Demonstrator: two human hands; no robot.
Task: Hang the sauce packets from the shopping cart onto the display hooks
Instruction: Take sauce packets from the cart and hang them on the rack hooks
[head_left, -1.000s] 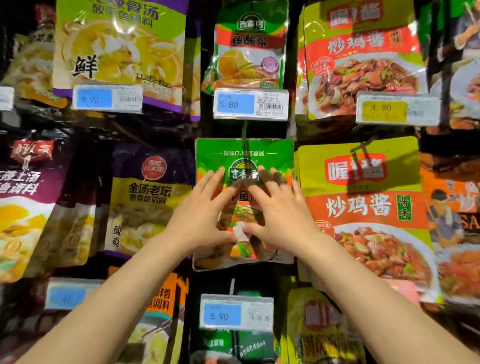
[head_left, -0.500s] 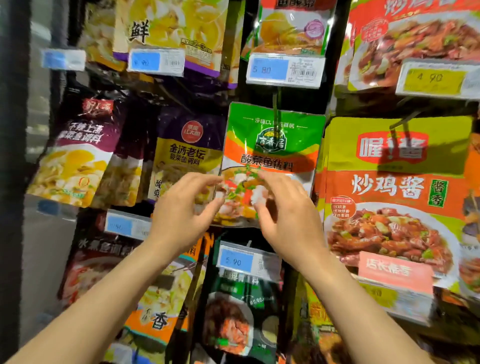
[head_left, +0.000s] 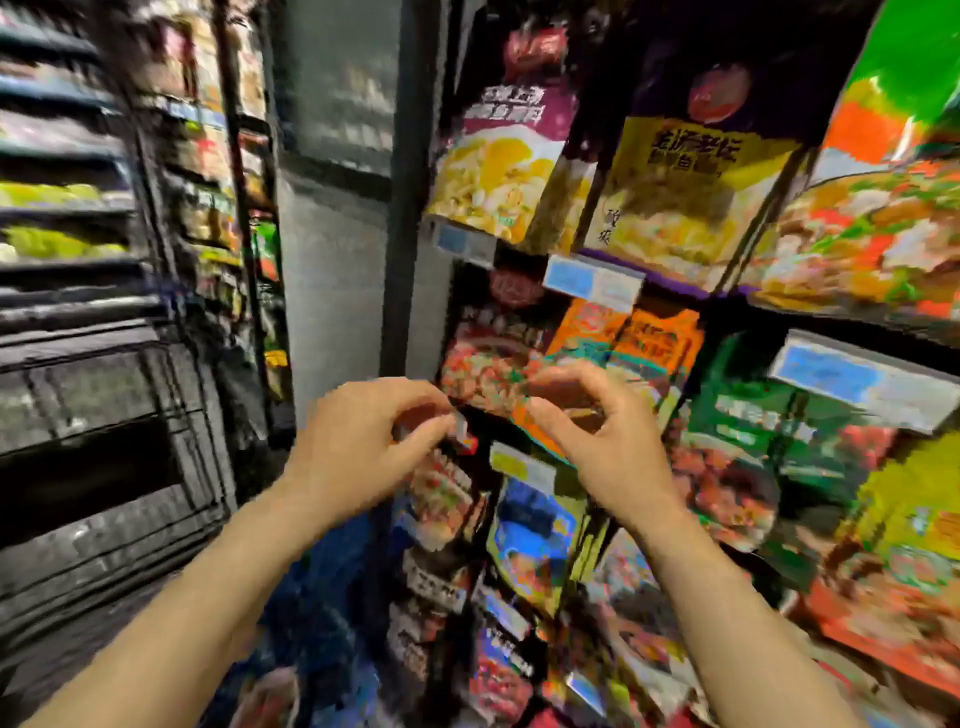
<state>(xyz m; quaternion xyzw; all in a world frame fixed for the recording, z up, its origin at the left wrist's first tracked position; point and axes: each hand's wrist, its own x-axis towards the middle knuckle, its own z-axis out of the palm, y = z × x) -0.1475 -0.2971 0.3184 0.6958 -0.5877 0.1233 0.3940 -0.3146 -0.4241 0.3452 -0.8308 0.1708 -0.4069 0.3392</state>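
The view is smeared by motion. The green and orange sauce packet (head_left: 878, 197) hangs on the display at the upper right, apart from both hands. My left hand (head_left: 363, 441) and my right hand (head_left: 602, 441) hover side by side in front of the lower rows of hanging packets (head_left: 571, 353), fingers loosely curled toward each other. Neither hand appears to hold anything. The shopping cart cannot be made out.
Purple and yellow packets (head_left: 670, 187) and price tags (head_left: 592, 283) fill the hook rack on the right. A dark post (head_left: 410, 208) edges the rack. Dark shelving (head_left: 78, 312) stands at the left. A blurred blue shape (head_left: 322, 613) lies low between my forearms.
Both hands have let go of the green packet, which stays hanging, and dropped lower with fingers curling in. My view has swung left and down, sliding the rack to the right.
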